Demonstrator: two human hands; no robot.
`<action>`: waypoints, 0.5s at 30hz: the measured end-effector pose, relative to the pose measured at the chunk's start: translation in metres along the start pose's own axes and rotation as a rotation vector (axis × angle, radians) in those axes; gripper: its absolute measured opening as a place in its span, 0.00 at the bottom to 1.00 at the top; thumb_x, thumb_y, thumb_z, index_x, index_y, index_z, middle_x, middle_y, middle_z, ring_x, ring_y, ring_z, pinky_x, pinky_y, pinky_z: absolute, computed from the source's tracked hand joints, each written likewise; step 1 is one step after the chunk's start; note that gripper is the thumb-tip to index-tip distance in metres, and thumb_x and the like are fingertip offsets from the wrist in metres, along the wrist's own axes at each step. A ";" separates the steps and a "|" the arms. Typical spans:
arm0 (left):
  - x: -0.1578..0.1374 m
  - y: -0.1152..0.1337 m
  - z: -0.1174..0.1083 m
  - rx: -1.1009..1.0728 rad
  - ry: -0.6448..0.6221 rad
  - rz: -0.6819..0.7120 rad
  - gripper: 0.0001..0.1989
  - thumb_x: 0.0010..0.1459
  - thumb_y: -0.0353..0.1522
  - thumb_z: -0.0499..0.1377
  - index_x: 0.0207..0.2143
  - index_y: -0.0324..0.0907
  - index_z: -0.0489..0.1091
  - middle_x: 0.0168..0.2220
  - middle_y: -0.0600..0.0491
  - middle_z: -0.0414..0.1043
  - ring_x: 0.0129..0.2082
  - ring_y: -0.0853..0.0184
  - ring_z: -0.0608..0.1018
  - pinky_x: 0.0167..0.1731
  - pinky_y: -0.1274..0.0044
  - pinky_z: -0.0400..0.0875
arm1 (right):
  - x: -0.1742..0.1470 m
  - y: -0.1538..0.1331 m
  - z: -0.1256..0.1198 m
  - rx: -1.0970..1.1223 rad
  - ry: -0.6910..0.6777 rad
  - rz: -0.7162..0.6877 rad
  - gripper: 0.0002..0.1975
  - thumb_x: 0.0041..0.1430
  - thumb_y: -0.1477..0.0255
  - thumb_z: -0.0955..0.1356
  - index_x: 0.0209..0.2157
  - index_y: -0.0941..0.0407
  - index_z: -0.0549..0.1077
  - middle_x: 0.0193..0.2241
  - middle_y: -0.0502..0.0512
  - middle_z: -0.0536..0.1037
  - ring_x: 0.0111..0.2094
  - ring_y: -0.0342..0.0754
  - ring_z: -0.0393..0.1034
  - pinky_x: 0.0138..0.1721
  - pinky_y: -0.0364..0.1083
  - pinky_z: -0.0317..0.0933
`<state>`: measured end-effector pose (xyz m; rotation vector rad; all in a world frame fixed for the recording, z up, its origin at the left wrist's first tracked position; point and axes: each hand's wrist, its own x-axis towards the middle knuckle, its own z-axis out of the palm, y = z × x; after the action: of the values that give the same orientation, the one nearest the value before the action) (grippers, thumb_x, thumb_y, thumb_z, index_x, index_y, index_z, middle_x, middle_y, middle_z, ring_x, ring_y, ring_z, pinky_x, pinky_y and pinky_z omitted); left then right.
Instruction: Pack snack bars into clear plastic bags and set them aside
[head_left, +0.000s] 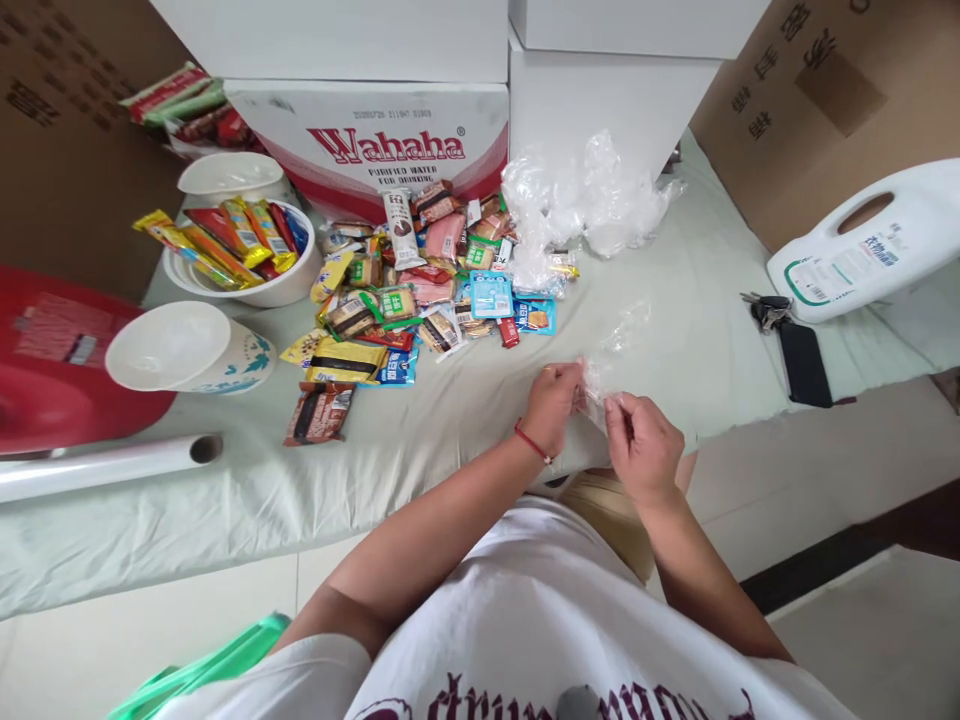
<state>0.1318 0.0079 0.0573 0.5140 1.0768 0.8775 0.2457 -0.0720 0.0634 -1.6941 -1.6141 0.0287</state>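
Between my two hands is a clear plastic bag (624,335), its far end spread over the green cloth. My left hand (553,405), with a red string bracelet on the wrist, is closed on one side of the bag. On the other side, my right hand (643,440) pinches the plastic between thumb and fingers. Beyond my left hand lies a loose heap of wrapped snacks (397,305). A crumpled pile of clear plastic bags (592,195) rests at the back, touching the heap's right side.
A white tub (292,285) of snack sticks and a paper bowl (225,350) stand left. A Wahaha carton (382,130) backs the heap. To the right are a white jug (862,245), keys (769,312) and a black phone (805,365). A plastic roll (112,470) lies front left.
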 end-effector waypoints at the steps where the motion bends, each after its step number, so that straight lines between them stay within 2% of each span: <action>1: 0.003 0.000 0.000 -0.020 -0.018 -0.030 0.15 0.56 0.42 0.66 0.33 0.42 0.66 0.29 0.56 0.70 0.27 0.70 0.73 0.31 0.76 0.67 | -0.005 0.000 -0.001 0.075 0.024 0.074 0.07 0.70 0.65 0.67 0.40 0.52 0.74 0.29 0.54 0.79 0.28 0.47 0.71 0.33 0.45 0.63; 5: 0.006 -0.002 -0.001 -0.028 0.038 -0.038 0.11 0.60 0.38 0.61 0.31 0.44 0.62 0.27 0.58 0.69 0.24 0.72 0.71 0.30 0.77 0.68 | -0.027 -0.001 -0.002 0.457 0.090 0.468 0.10 0.71 0.60 0.65 0.38 0.51 0.68 0.28 0.49 0.76 0.25 0.45 0.69 0.32 0.45 0.65; 7: 0.001 -0.005 0.000 -0.021 0.083 -0.029 0.12 0.62 0.41 0.59 0.32 0.45 0.61 0.29 0.57 0.70 0.27 0.71 0.73 0.31 0.77 0.68 | -0.040 0.002 -0.001 0.494 0.069 0.538 0.11 0.71 0.59 0.64 0.38 0.51 0.67 0.29 0.50 0.76 0.26 0.46 0.70 0.33 0.46 0.66; 9: -0.008 -0.007 0.001 0.057 0.094 0.018 0.15 0.63 0.44 0.60 0.32 0.45 0.62 0.31 0.56 0.70 0.30 0.69 0.73 0.32 0.76 0.68 | -0.050 0.007 -0.002 0.363 0.038 0.478 0.09 0.70 0.61 0.66 0.39 0.51 0.69 0.31 0.52 0.78 0.29 0.48 0.72 0.35 0.47 0.67; 11: -0.019 -0.010 0.002 0.219 0.073 0.120 0.16 0.61 0.45 0.63 0.32 0.44 0.64 0.32 0.55 0.69 0.34 0.67 0.73 0.36 0.74 0.67 | -0.054 0.012 -0.004 0.204 0.007 0.362 0.07 0.69 0.63 0.67 0.39 0.52 0.72 0.32 0.54 0.79 0.31 0.50 0.73 0.37 0.49 0.67; 13: -0.027 -0.012 0.004 0.390 0.050 0.234 0.15 0.54 0.41 0.68 0.32 0.44 0.67 0.35 0.54 0.69 0.38 0.65 0.73 0.43 0.72 0.67 | -0.052 0.014 -0.007 0.124 -0.026 0.263 0.06 0.68 0.65 0.67 0.38 0.52 0.73 0.31 0.55 0.79 0.32 0.51 0.73 0.38 0.49 0.66; 15: -0.031 -0.015 0.004 0.462 0.028 0.264 0.13 0.49 0.34 0.71 0.30 0.43 0.69 0.36 0.53 0.69 0.40 0.64 0.72 0.46 0.71 0.66 | -0.047 0.013 -0.009 0.107 -0.037 0.216 0.06 0.68 0.65 0.67 0.38 0.51 0.74 0.32 0.55 0.80 0.33 0.51 0.73 0.38 0.49 0.66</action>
<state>0.1346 -0.0259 0.0651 1.0501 1.2617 0.8651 0.2523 -0.1153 0.0406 -1.7860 -1.4234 0.2508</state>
